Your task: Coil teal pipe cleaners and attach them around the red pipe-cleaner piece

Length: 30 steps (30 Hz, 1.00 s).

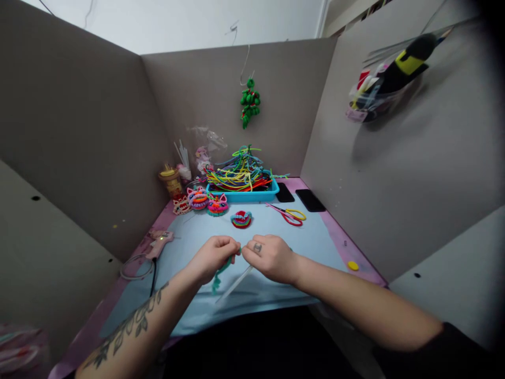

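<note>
Both hands meet just above the near middle of the blue mat. My left hand [218,255] is closed, pinching a teal-green pipe cleaner [221,272] whose crinkled end dangles below the fingers. Almost touching it, my right hand [272,258] is closed at the same pipe cleaner, a bit of which shows between the fingertips. From under the right hand a thin translucent white stick [235,283] slants down to the left; its exact kind I cannot tell. Beyond the hands lies a small round piece of coiled red, green and blue pipe cleaners [241,219].
A blue tray [244,196] heaped with pipe cleaners stands at the back. Left of it sit several colourful cat-like pieces [218,205] and a cup [171,181]. Scissors [290,215] and phones [310,200] lie right; a pink glue gun [161,243] with its cable lies left. Partitions enclose three sides.
</note>
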Motion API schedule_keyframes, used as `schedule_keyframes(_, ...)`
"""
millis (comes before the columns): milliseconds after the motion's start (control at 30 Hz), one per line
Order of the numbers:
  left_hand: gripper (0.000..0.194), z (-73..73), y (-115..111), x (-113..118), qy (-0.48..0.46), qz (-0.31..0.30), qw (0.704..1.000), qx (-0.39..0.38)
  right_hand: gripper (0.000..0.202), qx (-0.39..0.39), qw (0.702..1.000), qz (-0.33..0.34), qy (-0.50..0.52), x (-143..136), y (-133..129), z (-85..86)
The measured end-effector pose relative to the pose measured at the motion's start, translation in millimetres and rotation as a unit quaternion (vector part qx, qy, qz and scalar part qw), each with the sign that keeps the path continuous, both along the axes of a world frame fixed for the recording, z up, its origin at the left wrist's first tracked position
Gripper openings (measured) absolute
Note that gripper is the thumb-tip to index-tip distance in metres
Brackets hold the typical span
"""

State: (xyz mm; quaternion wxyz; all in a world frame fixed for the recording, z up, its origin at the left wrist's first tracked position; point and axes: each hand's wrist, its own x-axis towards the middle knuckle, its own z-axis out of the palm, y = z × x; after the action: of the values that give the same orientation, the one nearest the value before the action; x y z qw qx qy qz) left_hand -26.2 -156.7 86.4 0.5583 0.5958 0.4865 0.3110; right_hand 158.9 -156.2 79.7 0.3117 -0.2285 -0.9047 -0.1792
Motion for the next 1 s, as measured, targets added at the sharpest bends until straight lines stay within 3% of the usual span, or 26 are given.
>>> schedule_keyframes(100, 0.041, -8.7, 0, -9, -0.018, -0.006, 0.998, 0.062, 0.019, -0.138, 0.984, 0.010, 0.114, 1, 2, -4.3)
schedule_keyframes(167, 0.034, -12.0, 0, -14, 0.014, 0.014, 0.974, 0.225, 0.011, -0.229, 0.957, 0.035, 0.173, 1, 2, -4.1)
schedule_keyframes(200, 0.027, -12.8, -1, -16, 0.044, 0.022, 0.943, 0.329, 0.010, -0.265, 0.944, 0.047, 0.192, 1, 1, -3.0)
schedule_keyframes(300, 0.020, -14.0, 0, -19, 0.139, 0.006, 0.794, 0.591, 0.010, -0.345, 0.911, 0.074, 0.214, 0, -3, 2.6)
schedule_keyframes(333, 0.022, -14.5, 1, -20, 0.158, -0.002, 0.755, 0.636, 0.010, -0.362, 0.903, 0.078, 0.219, -1, -4, 4.3)
schedule_keyframes(400, 0.024, -15.7, 2, -21, 0.177, -0.011, 0.715, 0.677, 0.009, -0.384, 0.891, 0.084, 0.227, -1, -4, 6.9)
schedule_keyframes(867, 0.013, -1.8, -5, -20, 0.258, -0.053, 0.680, 0.684, 0.005, -0.411, 0.880, 0.060, 0.229, -1, 0, -0.3)
schedule_keyframes(1000, 0.016, -1.6, -8, -18, 0.270, -0.057, 0.692, 0.667, 0.008, -0.368, 0.900, 0.052, 0.228, -3, -3, -4.0)
